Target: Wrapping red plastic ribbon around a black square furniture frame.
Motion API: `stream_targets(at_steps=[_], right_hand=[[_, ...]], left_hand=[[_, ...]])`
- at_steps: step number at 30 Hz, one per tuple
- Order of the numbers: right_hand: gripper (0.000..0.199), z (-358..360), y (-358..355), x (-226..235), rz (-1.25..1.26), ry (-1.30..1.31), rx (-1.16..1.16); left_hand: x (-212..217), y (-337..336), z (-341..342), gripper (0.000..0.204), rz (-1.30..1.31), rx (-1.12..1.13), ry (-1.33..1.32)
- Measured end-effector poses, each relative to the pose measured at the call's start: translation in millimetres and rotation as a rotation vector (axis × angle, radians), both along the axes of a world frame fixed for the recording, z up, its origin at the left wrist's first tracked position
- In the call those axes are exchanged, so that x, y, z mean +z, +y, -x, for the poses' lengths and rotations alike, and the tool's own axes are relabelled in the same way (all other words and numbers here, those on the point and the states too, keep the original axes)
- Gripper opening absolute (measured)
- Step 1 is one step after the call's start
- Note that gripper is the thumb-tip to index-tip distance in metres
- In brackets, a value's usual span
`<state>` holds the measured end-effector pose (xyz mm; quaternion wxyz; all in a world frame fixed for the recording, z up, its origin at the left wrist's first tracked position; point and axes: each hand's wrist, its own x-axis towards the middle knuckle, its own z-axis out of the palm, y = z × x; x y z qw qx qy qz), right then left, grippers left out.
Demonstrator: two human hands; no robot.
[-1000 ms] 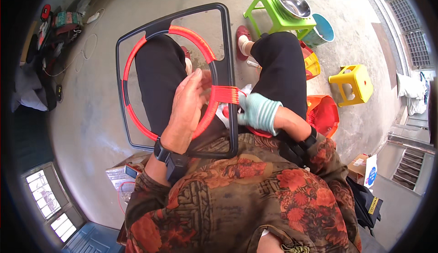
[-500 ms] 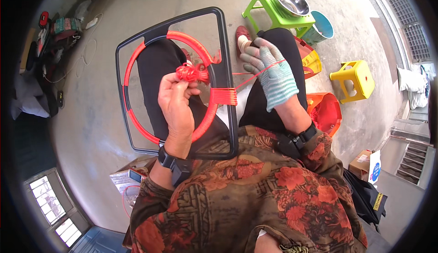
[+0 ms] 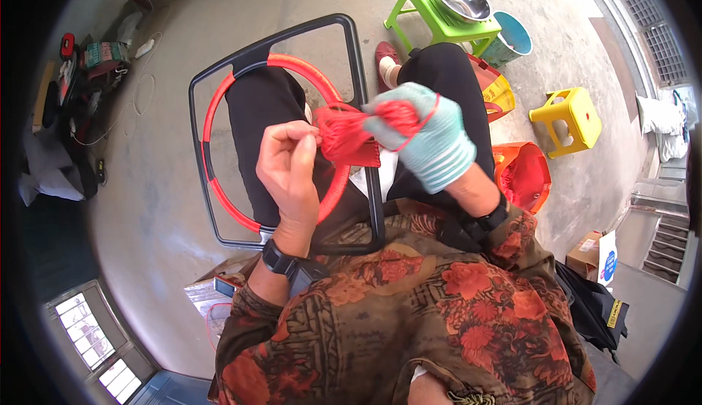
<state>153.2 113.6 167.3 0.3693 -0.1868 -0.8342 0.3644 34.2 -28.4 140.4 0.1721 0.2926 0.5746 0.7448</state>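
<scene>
Black frame [image 3: 360,112] with its red-wrapped ring [image 3: 219,98] lies across the person's lap, long axis running away from the body toward the feet; it looks rigid and light, best steadied by the rails. Left hand [image 3: 289,164], bare, pinches the red cord [image 3: 344,131] between thumb and fingertips just beside the ring's right arc, while the right hand [image 3: 431,142], in a pale green glove, is curled closed around the bundled cord with a loop over its back. The cord seems soft, limp and tangle-prone, so it is best held close to the wrap point under tension.
</scene>
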Motion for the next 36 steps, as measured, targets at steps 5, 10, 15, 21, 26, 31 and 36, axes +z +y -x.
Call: stream_targets(at_steps=[5,10,15,21,26,31,36], right_hand=[[0.016,-54.5,28.5,-7.5,-0.206,-0.493,0.107],[0.016,-107.1,64.1,-11.6,0.75,-0.003,-0.125],[0.01,-102.9,81.6,-14.5,1.321,0.969,-0.266],[0.035,-46.2,39.8,-13.9,1.019,-0.084,0.184],[0.02,-22.7,8.4,-18.5,1.013,-0.585,0.479],[0.023,-47.3,19.3,-22.6,1.151,-0.23,0.372],[0.024,-33.6,7.1,-17.7,1.416,0.218,0.448]], left_hand=[[-14.2,2.5,9.9,0.016,0.288,-0.262,-0.526],[-4.1,2.6,8.3,0.023,0.135,-0.451,-0.736],[-5.2,0.4,5.4,0.023,0.177,-0.463,-0.738],[-6.6,0.0,4.4,0.024,0.215,-0.434,-0.717],[-8.2,-3.3,6.9,0.018,0.215,-0.424,-0.724],[-4.3,-0.1,3.7,0.013,0.083,-0.294,-0.789],[-9.5,-10.0,5.9,0.008,0.043,-0.405,-0.782]])
